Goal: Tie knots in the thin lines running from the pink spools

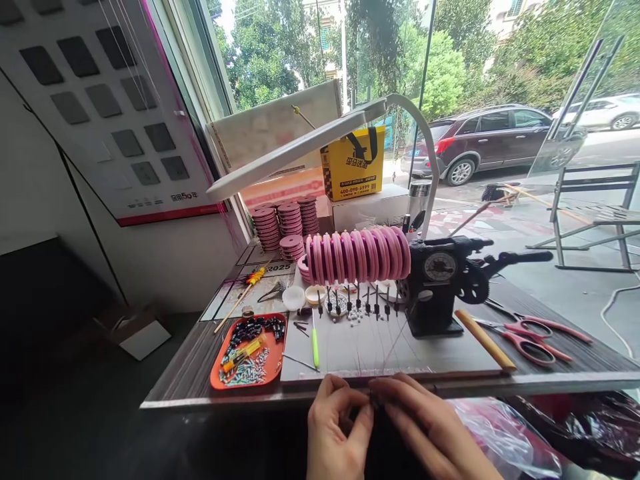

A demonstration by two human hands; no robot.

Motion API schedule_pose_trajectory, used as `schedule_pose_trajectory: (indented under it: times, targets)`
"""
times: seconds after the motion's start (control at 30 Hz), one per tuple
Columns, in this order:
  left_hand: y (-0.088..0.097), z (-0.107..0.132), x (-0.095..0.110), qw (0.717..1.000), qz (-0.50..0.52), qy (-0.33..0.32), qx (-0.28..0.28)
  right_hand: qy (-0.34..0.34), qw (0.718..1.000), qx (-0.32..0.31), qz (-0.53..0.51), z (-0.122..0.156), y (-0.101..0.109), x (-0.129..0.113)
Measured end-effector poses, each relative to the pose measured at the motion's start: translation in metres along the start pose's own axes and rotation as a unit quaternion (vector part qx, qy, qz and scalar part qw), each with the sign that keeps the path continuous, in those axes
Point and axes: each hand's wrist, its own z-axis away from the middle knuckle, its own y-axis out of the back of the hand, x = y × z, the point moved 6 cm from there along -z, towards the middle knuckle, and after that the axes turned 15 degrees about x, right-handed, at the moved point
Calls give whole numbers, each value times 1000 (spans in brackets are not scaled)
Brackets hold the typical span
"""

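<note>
My left hand and my right hand meet just below the front edge of the table. Both pinch their fingertips together at a small dark item that is too small to name. Thin threads run from the pinch up across the grey mat to a row of pink spools mounted on a black hand-crank winder. Small black clips hang under the spools.
An orange tray of small parts lies at the left. Red-handled scissors and a wooden stick lie at the right. Stacked pink spools, a white lamp arm and a yellow bag stand behind.
</note>
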Motion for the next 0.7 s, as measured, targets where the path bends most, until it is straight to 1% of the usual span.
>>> schedule_pose_trajectory:
  times: [0.07,0.1,0.13,0.17,0.2,0.23,0.27,0.3,0.33,0.37,0.4,0.43,0.47,0.5,0.53,0.57,0.6,0.63,0.67,0.7]
  targets:
    - [-1,1,-2,1000,12,9,-21,-18,999,-8,-31,-1,3,2]
    - [-1,1,-1,1000,16,6,-26,-41,998,-17,-52,-1,3,5]
    - [-1,2,1,1000,15,-3,-26,-80,993,-24,-79,0,3,10]
    - [0,3,4,1000,9,-19,-21,-133,984,-31,-116,1,1,17]
    - [2,4,7,999,1,-37,-11,-193,967,-37,-164,2,-2,24]
    - [3,4,10,999,-3,-53,3,-250,942,-37,-220,4,-6,31]
    - [4,5,12,998,3,-58,16,-292,915,-31,-276,5,-10,36]
    - [4,4,11,999,22,-42,24,-314,891,-26,-327,6,-14,39]
    - [3,4,7,998,55,4,22,-321,873,-19,-366,5,-18,40]
    - [0,4,1,992,98,76,11,-319,864,-11,-389,3,-20,40]
    - [-4,5,-7,976,143,163,-7,-314,862,-1,-397,2,-21,40]
    - [-9,8,-15,952,178,247,-30,-309,864,5,-397,2,-22,40]
    - [-13,11,-20,927,199,315,-51,-302,868,2,-393,2,-22,40]
    - [-15,13,-23,909,206,356,-71,-295,876,-7,-383,3,-23,40]
    - [-16,13,-22,908,198,359,-84,-282,888,-18,-362,5,-23,41]
    - [-14,11,-19,926,174,324,-87,-258,909,-25,-327,7,-22,43]
    - [-11,7,-14,952,136,260,-82,-217,936,-19,-276,9,-19,44]
    - [-8,4,-7,978,85,178,-70,-159,964,0,-212,11,-14,44]
    - [-4,2,1,994,28,90,-52,-86,986,29,-138,13,-8,43]
    - [-2,2,8,999,-27,9,-34,-6,996,59,-63,16,-2,39]
